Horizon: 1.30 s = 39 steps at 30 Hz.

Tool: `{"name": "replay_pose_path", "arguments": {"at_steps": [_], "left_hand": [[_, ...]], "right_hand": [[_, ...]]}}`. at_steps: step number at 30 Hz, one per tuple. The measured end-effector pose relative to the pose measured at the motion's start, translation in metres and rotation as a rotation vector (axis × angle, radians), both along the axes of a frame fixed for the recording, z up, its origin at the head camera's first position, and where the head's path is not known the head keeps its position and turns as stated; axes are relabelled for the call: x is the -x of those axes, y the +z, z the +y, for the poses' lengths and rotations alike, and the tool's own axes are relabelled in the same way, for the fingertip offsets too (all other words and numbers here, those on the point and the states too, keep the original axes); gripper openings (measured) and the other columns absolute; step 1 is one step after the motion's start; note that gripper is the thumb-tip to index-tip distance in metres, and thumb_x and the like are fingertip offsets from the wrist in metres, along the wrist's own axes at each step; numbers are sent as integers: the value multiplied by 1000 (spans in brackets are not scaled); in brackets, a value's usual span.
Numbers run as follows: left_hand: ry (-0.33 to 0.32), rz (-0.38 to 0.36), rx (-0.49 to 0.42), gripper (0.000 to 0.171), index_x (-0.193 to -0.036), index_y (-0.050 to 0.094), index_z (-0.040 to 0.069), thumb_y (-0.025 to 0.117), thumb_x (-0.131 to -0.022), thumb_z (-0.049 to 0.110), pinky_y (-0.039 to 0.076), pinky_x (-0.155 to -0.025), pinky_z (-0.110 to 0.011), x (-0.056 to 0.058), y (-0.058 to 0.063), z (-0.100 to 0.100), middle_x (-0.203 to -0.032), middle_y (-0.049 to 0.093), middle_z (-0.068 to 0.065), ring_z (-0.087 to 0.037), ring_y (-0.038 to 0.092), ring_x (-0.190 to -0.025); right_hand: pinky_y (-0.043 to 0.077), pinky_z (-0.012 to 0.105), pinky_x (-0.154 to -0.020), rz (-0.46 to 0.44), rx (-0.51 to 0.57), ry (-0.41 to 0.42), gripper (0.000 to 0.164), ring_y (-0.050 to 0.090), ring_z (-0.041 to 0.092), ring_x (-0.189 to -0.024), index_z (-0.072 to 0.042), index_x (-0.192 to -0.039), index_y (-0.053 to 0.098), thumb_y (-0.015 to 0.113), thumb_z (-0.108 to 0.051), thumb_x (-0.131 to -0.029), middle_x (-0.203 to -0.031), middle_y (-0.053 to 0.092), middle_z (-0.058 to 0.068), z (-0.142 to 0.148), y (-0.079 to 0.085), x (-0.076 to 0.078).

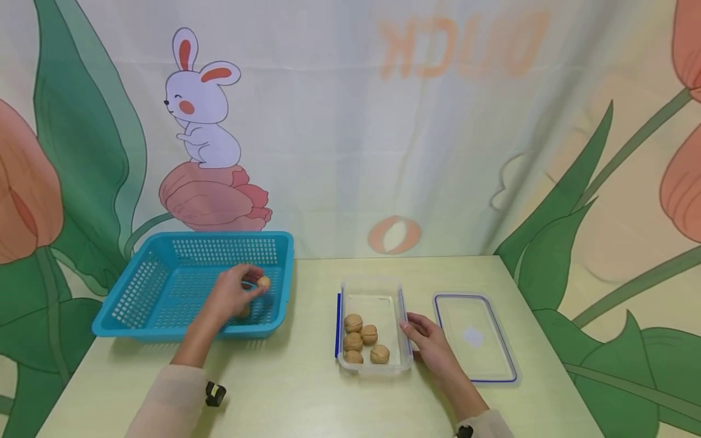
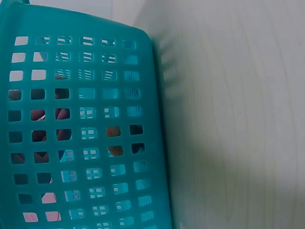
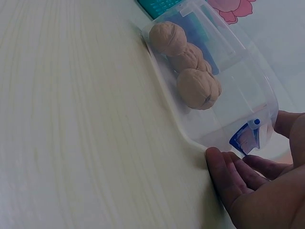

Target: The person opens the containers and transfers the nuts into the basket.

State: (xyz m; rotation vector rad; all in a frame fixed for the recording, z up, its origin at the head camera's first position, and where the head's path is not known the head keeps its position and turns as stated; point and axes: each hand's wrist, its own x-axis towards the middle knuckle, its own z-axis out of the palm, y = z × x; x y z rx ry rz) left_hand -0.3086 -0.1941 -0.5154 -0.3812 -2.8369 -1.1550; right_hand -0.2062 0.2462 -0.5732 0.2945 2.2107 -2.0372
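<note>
My left hand (image 1: 232, 295) pinches a walnut (image 1: 263, 283) between thumb and fingers, inside the right part of a blue perforated basket (image 1: 191, 331). Another walnut (image 1: 243, 312) lies below that hand, partly hidden by it. My right hand (image 1: 432, 347) holds the right side wall of a clear plastic food container (image 1: 391, 313), with the thumb at its rim. Several walnuts (image 1: 369, 334) rest in the container's left and near part. In the left wrist view the basket wall (image 2: 100, 162) covers most of the left hand. The right wrist view shows the fingers (image 3: 224, 176) against the container's side.
A clear lid (image 1: 476, 337) with a blue seal lies flat to the right of the container. A blue latch flap (image 1: 338, 325) hangs on the container's left side. Behind the pale table (image 1: 290, 395) hangs a printed curtain (image 1: 328, 134) with a rabbit and tulips.
</note>
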Motion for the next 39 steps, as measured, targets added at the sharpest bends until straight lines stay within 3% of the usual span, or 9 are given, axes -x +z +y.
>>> {"name": "replay_pose_path", "arguments": {"at_steps": [19, 28, 33, 39], "left_hand": [[-23, -21, -4, 47, -135, 64, -5, 79, -98, 20, 56, -102, -54, 2, -6, -2, -130, 65, -23, -42, 64, -121], [-14, 54, 20, 45, -135, 63, -3, 78, -99, 19, 57, -101, -53, 2, 0, 0, -130, 64, -21, -40, 63, -122], [-29, 112, 44, 47, -138, 63, -1, 78, -99, 20, 58, -99, -54, -5, 14, 10, -129, 63, -19, -41, 65, -120], [-85, 171, 0, 52, -143, 62, 2, 81, -97, 18, 59, -96, -52, -18, 43, 44, -131, 61, -16, -40, 67, -115]], "right_hand": [[60, 44, -91, 4, -2, 4, 61, 58, 36, -130, 2, -153, 49, 68, -31, -106, -149, 55, 28, 1, -1, 1], [60, 46, -93, 5, 11, 3, 59, 59, 35, -129, 2, -152, 50, 67, -31, -107, -148, 56, 27, 0, 0, 1], [60, 47, -94, 5, 12, 0, 57, 59, 36, -129, 1, -152, 51, 67, -30, -107, -148, 57, 26, -2, 2, -1], [60, 44, -92, -5, -2, -4, 59, 58, 36, -130, 2, -153, 50, 67, -32, -107, -149, 56, 26, -1, 1, -1]]}}
